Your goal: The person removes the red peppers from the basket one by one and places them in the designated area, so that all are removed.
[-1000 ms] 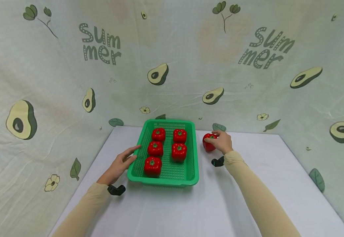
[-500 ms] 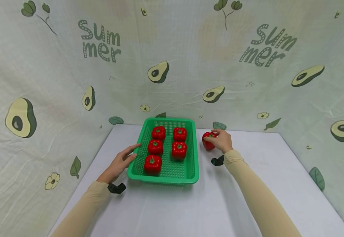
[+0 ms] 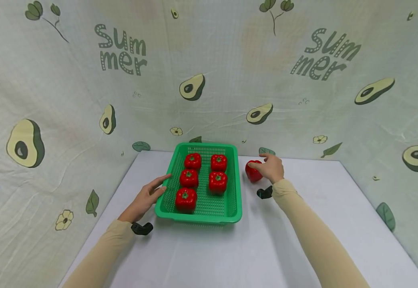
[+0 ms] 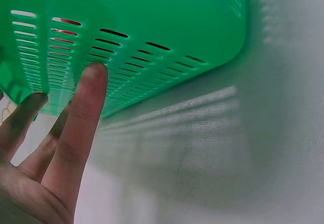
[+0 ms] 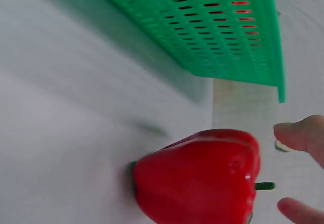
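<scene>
A red bell pepper (image 3: 253, 175) stands on the table just right of a green plastic basket (image 3: 198, 218). My right hand (image 3: 273, 169) hovers over that pepper. In the right wrist view its fingertips are apart from the pepper (image 5: 202, 181), beyond the green stem, with nothing between them. On the basket's left side my left hand (image 3: 143, 202) has its fingers stretched out. The left wrist view shows a fingertip against the slotted basket wall (image 4: 167, 11). Inside the basket sit several red bell peppers (image 3: 186, 200), three in a left row and two in a right row.
A white table (image 3: 209, 256) carries the basket. Behind it and at both sides hangs a pale cloth (image 3: 223, 52) printed with avocados and lettering. Dark wrist cameras (image 3: 264, 193) sit beneath both wrists.
My right hand has let go of the bell pepper and lifted slightly off it. The left hand stays at the basket wall. The head view has tilted slightly.
</scene>
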A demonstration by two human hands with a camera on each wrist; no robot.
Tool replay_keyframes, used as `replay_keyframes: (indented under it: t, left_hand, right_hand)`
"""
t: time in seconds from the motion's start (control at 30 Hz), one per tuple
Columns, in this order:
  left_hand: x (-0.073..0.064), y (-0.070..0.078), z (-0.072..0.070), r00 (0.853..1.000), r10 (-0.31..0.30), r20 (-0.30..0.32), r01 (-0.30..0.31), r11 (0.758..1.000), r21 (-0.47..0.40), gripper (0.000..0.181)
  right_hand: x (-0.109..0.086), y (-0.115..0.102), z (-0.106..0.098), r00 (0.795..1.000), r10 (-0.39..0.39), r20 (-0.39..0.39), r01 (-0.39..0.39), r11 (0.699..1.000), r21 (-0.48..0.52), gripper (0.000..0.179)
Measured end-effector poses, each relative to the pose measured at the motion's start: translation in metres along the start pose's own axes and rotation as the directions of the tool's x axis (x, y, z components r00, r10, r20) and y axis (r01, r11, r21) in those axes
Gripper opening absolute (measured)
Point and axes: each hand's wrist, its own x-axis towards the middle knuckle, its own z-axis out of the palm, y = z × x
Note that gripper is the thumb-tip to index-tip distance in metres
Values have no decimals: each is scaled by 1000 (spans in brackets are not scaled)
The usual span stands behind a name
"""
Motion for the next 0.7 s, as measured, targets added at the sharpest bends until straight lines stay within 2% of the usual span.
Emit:
replay_keyframes:
  t: [0.23, 0.47, 0.7]
  left_hand:
    - [0, 0, 1, 1000, -6, -3, 6, 1000, -3, 49]
    - [1, -5, -1, 1000, -7, 6, 7, 1000, -1, 48]
    - [2, -6, -3, 1000, 13, 17, -13, 1000, 8, 50]
  right_hand:
    - [-8, -15, -10, 998, 1, -55, -3, 999, -43, 67]
    - [-14, -40, -22, 996, -57, -64, 58, 998, 11, 69]
    - [-19, -65, -26, 991, -128, -40, 130, 989, 67, 73]
